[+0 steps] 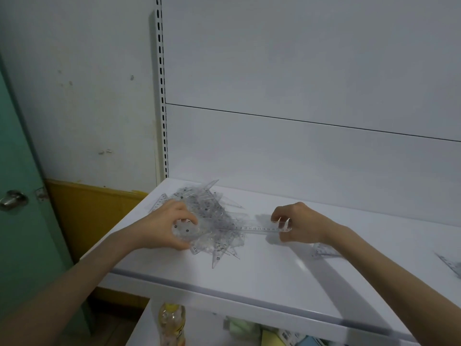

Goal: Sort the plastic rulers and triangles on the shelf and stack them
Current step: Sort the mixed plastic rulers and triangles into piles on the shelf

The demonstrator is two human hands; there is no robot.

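On the shelf (274, 278), most pieces sat in a jumbled pile (214, 216) at left. Left hand (164, 226) gripped pieces at the pile's near edge. Right hand (299, 223) pinched one end of a ruler (259, 229), other end in the pile. Two triangles (325, 251) lay apart at right. Sorting looked barely begun.

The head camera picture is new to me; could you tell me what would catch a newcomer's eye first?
A tangled heap of clear rulers and triangles lies at the left end of the white shelf, with the left hand gripping its near side. Just right of it, the right hand pinches the end of a straight ruler that reaches back to the heap.
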